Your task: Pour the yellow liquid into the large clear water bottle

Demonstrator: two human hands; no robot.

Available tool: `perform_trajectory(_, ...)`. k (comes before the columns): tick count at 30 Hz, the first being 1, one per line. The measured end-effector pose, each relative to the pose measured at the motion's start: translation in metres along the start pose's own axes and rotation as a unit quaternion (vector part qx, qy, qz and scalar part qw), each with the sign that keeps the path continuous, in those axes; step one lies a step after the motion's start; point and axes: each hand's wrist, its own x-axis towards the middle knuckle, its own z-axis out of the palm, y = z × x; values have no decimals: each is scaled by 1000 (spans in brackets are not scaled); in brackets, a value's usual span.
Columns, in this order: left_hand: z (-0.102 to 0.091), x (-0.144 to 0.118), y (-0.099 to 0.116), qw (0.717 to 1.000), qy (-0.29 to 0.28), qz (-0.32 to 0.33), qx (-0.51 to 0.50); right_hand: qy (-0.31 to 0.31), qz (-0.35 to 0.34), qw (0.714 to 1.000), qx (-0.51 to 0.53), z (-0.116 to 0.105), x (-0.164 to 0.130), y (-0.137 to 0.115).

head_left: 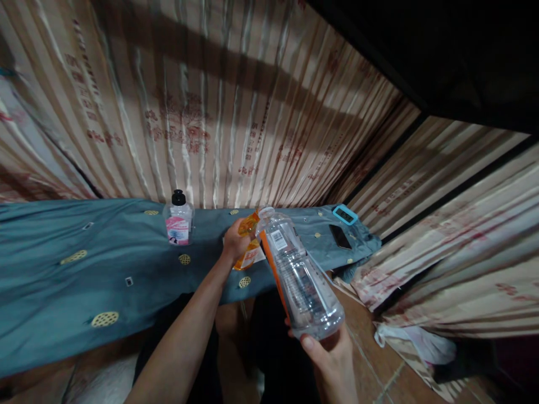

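Observation:
A large clear plastic bottle (309,280) with an orange strip and a barcode label lies tilted across the view, its open-looking neck up and to the left. My right hand (330,350) grips it round the base, thumb on the near side. My left hand (236,242) is closed round an orange see-through plastic item (248,259) with a white printed label. Whether that is a packet or a bottle I cannot tell, since my fingers cover its middle. It is close beside the neck of the clear bottle.
A clear pump-type bottle (179,221) with a black top and pink label stands on the teal patterned cloth (138,258). At the right end lie a black phone (340,237) and a blue-rimmed device (345,214). Printed curtains (202,123) hang behind; a white bag (425,343) rests on the floor.

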Motion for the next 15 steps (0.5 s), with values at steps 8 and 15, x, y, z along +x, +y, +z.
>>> perform_trajectory(8,-3,-2,5,997,14,15,80,66,-5,998,20,5,-1,6)
perform_trajectory(15,-6,-3,3,996,7,33,82,81,20,996,45,6,-2,10)
